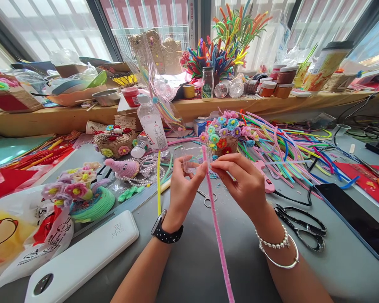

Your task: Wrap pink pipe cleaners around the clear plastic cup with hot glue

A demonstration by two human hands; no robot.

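Pink pipe cleaner [218, 235] is up between the hands, above the gray surface [189, 269]. Top end pokes just above the left thumb; long tail runs down toward the wearer and out of the bottom of the view, leaning slightly.

Left hand [185, 181]: fingers closed, thumb and index pinching the stem near its top. Right hand [244, 179]: thumb and fingertips drawn nearly together just beside the stem's upper part, other fingers curled. Can't tell if they touch it or grip something small.

Wrists: dark watch with dotted strap [167, 231] on the left; beaded bracelet [274, 243] and plain bangle [281, 266] on the right.

Behind the fingers: clear container [189, 156], partly hidden, colored bits around it. Small scissors [207, 201] lie between the hands, partly covered by the stem. Yellow pipe cleaner [158, 183] is near the left wrist.

Right side: pink glue gun [268, 181] partly behind the right hand, cable trailing right. Black-handled scissors [303, 229] near the right wrist, dark phone [356, 219] beyond them. Loose pile of multicolored pipe cleaners [284, 145] farther back, next to a flower-filled basket [225, 145].

Left side: white power bank [85, 256] lies at an angle. Green pot [93, 204] with fuzzy flowers behind it. Pink cone-shaped figure [124, 167] sits beside pearl strands [150, 168]; upright clear bottle [152, 126] behind those.
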